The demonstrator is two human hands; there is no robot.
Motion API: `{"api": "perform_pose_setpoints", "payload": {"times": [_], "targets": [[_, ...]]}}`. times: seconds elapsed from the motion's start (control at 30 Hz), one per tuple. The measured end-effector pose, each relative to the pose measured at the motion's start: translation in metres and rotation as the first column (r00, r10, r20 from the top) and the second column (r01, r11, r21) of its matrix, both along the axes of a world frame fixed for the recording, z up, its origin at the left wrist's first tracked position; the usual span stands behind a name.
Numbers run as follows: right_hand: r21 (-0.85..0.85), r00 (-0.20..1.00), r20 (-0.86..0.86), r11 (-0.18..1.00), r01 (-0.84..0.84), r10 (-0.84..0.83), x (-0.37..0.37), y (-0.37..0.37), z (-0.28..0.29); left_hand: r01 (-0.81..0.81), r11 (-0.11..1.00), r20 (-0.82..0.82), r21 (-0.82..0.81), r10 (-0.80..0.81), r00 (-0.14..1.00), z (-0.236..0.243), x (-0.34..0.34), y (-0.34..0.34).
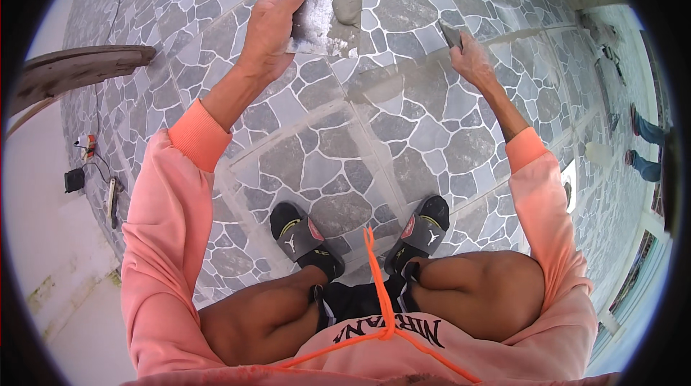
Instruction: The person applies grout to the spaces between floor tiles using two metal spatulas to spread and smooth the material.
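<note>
At the far left of centre, my left hand grips the left edge of a flat rectangular metal plate, thumb across its upper face. Grey paste like mortar coats the plate's right part, with a thicker lump of paste on it. Off to the right, my right hand is closed round a small dark flat-bladed scraper. Its blade points up and left, apart from the plate; whether it touches the floor I cannot tell. The scraper's handle is hidden in my fingers.
The tiled floor has an irregular stone pattern, with grey paste smears. My feet in dark slides stand apart below. A curved brown beam-like piece juts in from the left, above a black box and cables. Another person's legs show far right.
</note>
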State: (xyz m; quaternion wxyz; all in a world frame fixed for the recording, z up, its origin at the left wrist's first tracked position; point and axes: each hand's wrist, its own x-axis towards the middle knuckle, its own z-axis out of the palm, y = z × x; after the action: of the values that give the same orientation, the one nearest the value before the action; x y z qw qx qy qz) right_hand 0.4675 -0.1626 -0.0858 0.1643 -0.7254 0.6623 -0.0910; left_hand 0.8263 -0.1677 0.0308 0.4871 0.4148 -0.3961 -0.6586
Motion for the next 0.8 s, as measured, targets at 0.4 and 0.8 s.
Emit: {"api": "perform_pose_setpoints", "payload": {"times": [0.4,0.8], "targets": [[0.148,0.939,-0.315,0.985,-0.093,0.136,0.092,0.033,-0.047,-0.06,0.995,0.117,0.079,0.05,0.992,-0.004,0.043,0.015],[0.462,0.648,0.246,0.501,-0.732,0.721,0.124,0.086,-0.008,0.48,0.772,0.894,-0.417,0.253,0.369,-0.035,0.08,0.01]]}}
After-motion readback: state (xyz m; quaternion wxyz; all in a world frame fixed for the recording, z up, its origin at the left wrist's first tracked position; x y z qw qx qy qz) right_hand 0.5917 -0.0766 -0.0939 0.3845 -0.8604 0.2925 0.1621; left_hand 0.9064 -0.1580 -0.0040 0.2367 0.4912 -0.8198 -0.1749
